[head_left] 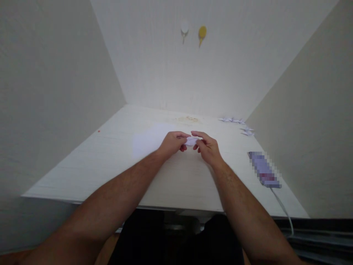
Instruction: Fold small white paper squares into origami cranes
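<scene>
Between my two hands, above the middle of the white table (pixel 176 184), is a small piece of folded white paper (pixel 191 141). My left hand (pixel 175 141) pinches its left end between thumb and fingers. On the other end, my right hand (pixel 206 145) grips the paper with its thumb, while its index finger arches above. The finer folds are too small to make out. A pale sheet of paper (pixel 146 141) seems to lie on the table just left of my left hand.
Several small folded paper figures (pixel 231 120) stand in a row at the back right, with more folded figures (pixel 247 131) by the right wall. A blurred-out phone (pixel 263 169) with a white cable (pixel 284 208) lies at right. Two hooks, white (pixel 184 27) and yellow (pixel 202 32), hang on the back wall.
</scene>
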`<state>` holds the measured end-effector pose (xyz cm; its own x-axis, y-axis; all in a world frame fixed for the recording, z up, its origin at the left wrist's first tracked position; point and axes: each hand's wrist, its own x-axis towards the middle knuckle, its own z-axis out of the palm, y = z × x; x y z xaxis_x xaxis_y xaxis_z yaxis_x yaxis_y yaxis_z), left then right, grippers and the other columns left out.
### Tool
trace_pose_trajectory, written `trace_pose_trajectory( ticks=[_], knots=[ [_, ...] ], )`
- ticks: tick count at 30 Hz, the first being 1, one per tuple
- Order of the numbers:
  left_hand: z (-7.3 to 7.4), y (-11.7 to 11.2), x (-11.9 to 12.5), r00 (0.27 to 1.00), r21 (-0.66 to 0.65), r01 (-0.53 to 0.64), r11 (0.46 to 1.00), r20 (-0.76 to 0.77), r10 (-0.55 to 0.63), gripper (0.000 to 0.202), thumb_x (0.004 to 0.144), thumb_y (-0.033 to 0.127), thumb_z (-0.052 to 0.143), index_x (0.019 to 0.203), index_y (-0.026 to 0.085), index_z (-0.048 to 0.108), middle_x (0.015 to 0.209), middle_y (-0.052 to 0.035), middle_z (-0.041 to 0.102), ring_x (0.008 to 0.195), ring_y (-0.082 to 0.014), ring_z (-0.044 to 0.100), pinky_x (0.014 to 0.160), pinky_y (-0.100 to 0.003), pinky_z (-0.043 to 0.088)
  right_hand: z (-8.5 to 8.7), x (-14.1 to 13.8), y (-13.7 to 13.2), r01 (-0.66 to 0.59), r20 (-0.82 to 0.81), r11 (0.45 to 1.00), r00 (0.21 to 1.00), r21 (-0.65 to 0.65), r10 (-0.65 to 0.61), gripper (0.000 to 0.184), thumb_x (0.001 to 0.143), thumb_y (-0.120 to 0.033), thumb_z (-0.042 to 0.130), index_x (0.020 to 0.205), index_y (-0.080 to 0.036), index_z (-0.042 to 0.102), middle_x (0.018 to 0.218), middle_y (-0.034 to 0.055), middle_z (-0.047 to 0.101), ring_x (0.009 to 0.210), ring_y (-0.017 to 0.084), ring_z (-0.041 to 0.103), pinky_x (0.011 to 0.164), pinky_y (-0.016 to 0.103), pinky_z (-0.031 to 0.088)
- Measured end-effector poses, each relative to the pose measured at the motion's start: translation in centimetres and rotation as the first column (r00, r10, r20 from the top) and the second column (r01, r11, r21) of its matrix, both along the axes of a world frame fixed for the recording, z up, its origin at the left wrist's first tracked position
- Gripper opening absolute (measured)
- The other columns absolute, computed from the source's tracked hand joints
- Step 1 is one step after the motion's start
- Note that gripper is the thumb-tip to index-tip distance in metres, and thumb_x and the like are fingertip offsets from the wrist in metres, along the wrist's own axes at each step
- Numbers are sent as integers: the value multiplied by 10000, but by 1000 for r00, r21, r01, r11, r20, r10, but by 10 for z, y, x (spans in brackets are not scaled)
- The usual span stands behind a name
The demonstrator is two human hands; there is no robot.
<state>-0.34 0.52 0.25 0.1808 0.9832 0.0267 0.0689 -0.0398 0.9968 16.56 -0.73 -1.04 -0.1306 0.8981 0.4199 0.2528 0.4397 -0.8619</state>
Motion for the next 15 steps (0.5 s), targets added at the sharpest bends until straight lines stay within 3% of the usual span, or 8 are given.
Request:
trace_pose_trajectory(
  ticks=[3,6,10,13,15],
  knots=[
    [-3,5,-6,994,23,10,1000,-111,-7,226,742,157,593,922,104,719,469,8,578,406,-86,505,420,-191,382,5,6,-2,-126,69,990,990,58,122,312,725,-133,575,993,-223,708,1189,64,653,590,75,594,530,236,477],
    [-3,7,-10,984,53,56,997,-173,-46,248,763,186,590,962,112,716,466,15,569,400,-76,481,420,-185,360,5,11,0,-168,190,979,971,116,144,158,730,-149,624,846,-204,716,1152,75,648,642,85,590,524,229,455],
    [-2,6,-11,982,76,178,981,-80,-172,359,786,243,613,1133,154,633,636,-12,667,530,-110,598,503,-211,460,1,14,5,-133,240,983,966,127,99,58,757,-205,669,787,-211,719,1013,67,655,735,124,608,561,243,470],
    [-3,7,-11,966,126,258,958,-7,-259,328,695,241,722,1003,157,646,830,-47,713,730,-139,660,654,-261,525,-2,15,7,-114,208,988,974,106,90,40,759,-216,681,765,-214,720,930,58,659,754,139,610,579,254,483],
    [-4,8,-12,967,168,254,953,-48,-250,265,625,211,772,857,141,666,828,-48,711,778,-143,659,720,-274,522,-3,14,8,-98,175,993,981,64,85,43,765,-233,682,769,-214,721,890,53,669,725,137,606,576,258,488]
  ],
)
